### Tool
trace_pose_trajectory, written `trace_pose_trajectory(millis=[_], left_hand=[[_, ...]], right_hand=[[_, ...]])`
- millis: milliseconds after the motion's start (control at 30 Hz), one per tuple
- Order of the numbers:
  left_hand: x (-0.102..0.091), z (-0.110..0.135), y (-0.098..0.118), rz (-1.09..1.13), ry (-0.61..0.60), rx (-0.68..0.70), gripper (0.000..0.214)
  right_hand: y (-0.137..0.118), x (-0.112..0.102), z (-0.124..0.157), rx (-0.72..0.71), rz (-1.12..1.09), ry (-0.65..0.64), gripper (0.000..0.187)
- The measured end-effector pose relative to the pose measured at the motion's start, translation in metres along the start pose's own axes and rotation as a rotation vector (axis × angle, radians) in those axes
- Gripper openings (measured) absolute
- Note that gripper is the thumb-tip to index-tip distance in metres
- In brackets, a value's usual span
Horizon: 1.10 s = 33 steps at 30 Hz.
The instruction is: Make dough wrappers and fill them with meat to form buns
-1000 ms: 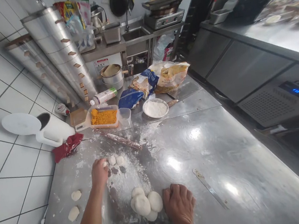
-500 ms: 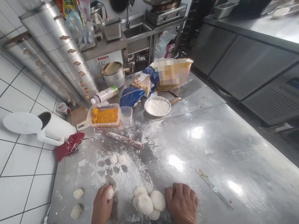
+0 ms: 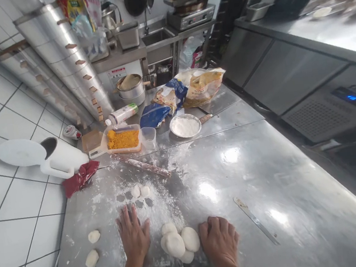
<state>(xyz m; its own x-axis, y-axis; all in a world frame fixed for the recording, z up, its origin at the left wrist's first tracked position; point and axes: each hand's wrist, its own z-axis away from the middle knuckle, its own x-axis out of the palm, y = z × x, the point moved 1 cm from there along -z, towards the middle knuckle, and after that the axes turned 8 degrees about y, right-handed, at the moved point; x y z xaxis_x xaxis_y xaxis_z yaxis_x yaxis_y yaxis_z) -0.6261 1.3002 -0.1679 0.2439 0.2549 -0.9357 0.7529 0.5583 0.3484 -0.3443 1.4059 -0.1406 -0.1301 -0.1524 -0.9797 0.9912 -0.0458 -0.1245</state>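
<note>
My left hand (image 3: 133, 233) lies palm down on the floured steel table, fingers stretched and spread. Whatever may be under its palm is hidden. To its right is a small pile of flattened dough rounds (image 3: 175, 245), several overlapping. My right hand (image 3: 220, 239) rests just right of the pile, its fingers curled under against the tabletop. The inside of that hand cannot be seen. Beyond the left hand, two small floured dough balls (image 3: 140, 191) sit side by side. Two more dough pieces (image 3: 93, 247) lie at the left.
A flour-dusted rolling pin (image 3: 149, 167) lies farther back. Behind it stand a tub of orange filling (image 3: 123, 139), a clear cup (image 3: 148, 138) and a bowl of flour (image 3: 185, 126). A flat metal spatula (image 3: 255, 220) lies at right. A white pitcher (image 3: 63, 156) stands by the tiled wall.
My left hand, which was pinching a small dough piece, has moved right and forward and now lies flat and spread. That piece is out of sight. My right hand stays nearly in place.
</note>
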Motion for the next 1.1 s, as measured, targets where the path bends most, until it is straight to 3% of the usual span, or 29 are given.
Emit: trace_pose_trajectory(millis=[167,300,367,500,633,700,767,900,1000,1100], left_hand=[[-0.024,-0.015,-0.024,0.138,-0.079,-0.048,0.053],[-0.053,-0.022,-0.06,0.162,-0.105,-0.189,0.04],[-0.06,-0.017,-0.066,0.187,-0.168,-0.234,0.029],[-0.067,0.0,-0.04,0.308,-0.336,-0.296,0.023],[-0.075,-0.011,0.007,0.465,-0.478,-0.213,0.05],[-0.071,-0.04,0.023,0.453,-0.439,-0.123,0.055],[-0.058,-0.078,0.031,0.382,-0.325,-0.072,0.052],[-0.024,-0.141,0.022,0.286,-0.24,-0.032,0.052],[-0.02,-0.142,0.005,0.224,-0.214,-0.035,0.035],[-0.03,-0.103,-0.008,0.16,-0.189,-0.037,0.035]], right_hand=[[-0.003,-0.01,-0.003,0.03,-0.033,-0.009,0.023],[-0.003,-0.005,-0.004,0.022,-0.036,-0.011,0.022],[-0.002,-0.002,-0.004,0.013,-0.028,-0.011,0.021],[0.0,0.001,-0.002,0.001,-0.011,-0.005,0.019],[0.002,0.002,-0.001,-0.009,-0.007,0.008,0.018],[0.003,0.002,-0.001,-0.009,-0.008,0.012,0.018],[0.003,0.002,-0.001,-0.009,-0.01,0.014,0.017],[0.002,0.002,-0.001,-0.01,-0.008,0.018,0.016],[0.001,0.002,0.0,-0.011,-0.01,0.012,0.017],[0.002,0.001,-0.001,-0.009,-0.022,0.001,0.018]])
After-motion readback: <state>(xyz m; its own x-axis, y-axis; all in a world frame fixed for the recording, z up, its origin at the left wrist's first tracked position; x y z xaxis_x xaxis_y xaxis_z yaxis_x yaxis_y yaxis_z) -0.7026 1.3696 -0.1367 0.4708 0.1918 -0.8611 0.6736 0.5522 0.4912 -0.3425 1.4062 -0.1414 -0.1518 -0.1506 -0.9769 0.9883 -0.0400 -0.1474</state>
